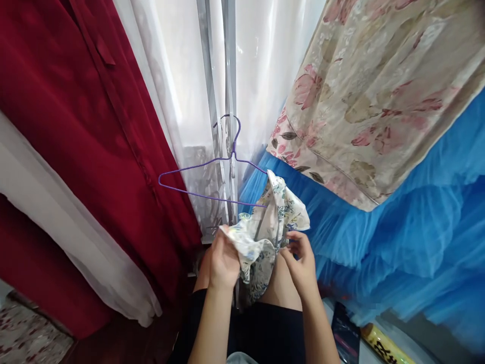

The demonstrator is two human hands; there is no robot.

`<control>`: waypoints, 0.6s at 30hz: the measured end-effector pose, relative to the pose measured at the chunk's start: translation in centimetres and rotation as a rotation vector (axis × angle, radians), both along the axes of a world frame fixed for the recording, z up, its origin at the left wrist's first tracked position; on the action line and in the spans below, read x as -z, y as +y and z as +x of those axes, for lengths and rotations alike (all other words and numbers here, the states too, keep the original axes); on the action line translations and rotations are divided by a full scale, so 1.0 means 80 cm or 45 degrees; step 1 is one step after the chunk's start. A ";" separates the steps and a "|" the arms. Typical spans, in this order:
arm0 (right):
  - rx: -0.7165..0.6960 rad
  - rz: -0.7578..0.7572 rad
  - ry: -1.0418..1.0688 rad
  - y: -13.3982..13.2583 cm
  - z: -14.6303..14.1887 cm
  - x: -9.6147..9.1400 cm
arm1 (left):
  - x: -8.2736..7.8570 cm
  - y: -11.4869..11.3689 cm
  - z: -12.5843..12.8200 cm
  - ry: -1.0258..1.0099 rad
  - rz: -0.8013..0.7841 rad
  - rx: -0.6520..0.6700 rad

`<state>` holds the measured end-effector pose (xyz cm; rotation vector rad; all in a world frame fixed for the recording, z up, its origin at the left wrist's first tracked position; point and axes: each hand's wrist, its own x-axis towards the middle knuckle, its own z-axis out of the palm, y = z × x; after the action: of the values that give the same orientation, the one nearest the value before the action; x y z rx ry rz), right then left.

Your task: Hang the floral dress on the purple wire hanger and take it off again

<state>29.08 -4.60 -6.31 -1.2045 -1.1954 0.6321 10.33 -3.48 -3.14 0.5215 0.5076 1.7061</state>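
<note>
A light floral garment (278,202) with small blue flowers hangs by one shoulder from the right arm of a purple hanger (197,194). The hanger's left arm is bare, and its hook points up in front of white curtains. Closed on the garment's loose left side, my left hand (224,262) lifts a ruffled edge below the hanger's bottom bar. On the other side, my right hand (301,260) has its thumb and fingers curled in at the garment's edge, pinching the cloth. The garment's lower part drops between my hands over my legs.
Grey vertical straps (211,65) run down behind the hanger. Dark red curtains (109,141) hang at left. At right are a pink-flowered cloth (364,106) and blue tulle (409,227). A yellow tube-shaped pack (384,345) and a dark flat item (345,333) lie at lower right.
</note>
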 end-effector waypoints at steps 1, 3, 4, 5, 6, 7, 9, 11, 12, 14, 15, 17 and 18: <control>-0.192 0.011 -0.057 -0.006 -0.003 -0.011 | -0.011 -0.011 0.013 0.123 0.082 0.043; -0.545 -0.024 -0.158 -0.019 -0.013 -0.033 | -0.029 -0.031 0.034 0.492 0.266 0.136; -0.639 -0.065 -0.207 -0.026 -0.017 -0.042 | -0.034 -0.040 0.041 0.692 0.344 0.196; -0.678 -0.115 -0.241 -0.033 -0.020 -0.049 | -0.037 -0.047 0.046 0.856 0.400 0.265; -0.692 -0.167 -0.249 -0.038 -0.021 -0.054 | -0.036 -0.052 0.048 0.967 0.430 0.336; -0.708 -0.222 -0.228 -0.042 -0.021 -0.056 | -0.033 -0.054 0.048 1.019 0.437 0.385; -0.727 -0.328 -0.098 -0.046 -0.016 -0.054 | -0.021 -0.052 0.044 0.997 0.419 0.371; -0.688 -0.402 0.088 -0.047 -0.009 -0.046 | -0.006 -0.045 0.038 0.968 0.416 0.325; -0.658 -0.422 0.193 -0.048 -0.005 -0.042 | 0.001 -0.041 0.035 0.983 0.434 0.369; -0.623 -0.420 0.454 -0.052 0.002 -0.036 | 0.012 -0.035 0.032 1.065 0.508 0.609; -0.640 -0.405 0.594 -0.055 0.005 -0.035 | 0.015 -0.032 0.030 1.123 0.567 0.748; -0.725 -0.407 0.820 -0.064 0.011 -0.036 | 0.018 -0.028 0.027 1.252 0.696 0.923; -0.771 -0.433 0.886 -0.069 0.014 -0.038 | 0.018 -0.028 0.024 1.314 0.745 0.958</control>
<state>30.19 -10.10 -3.24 -0.7548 -0.8484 1.6105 12.21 -5.72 -4.61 1.7957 0.4168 0.7253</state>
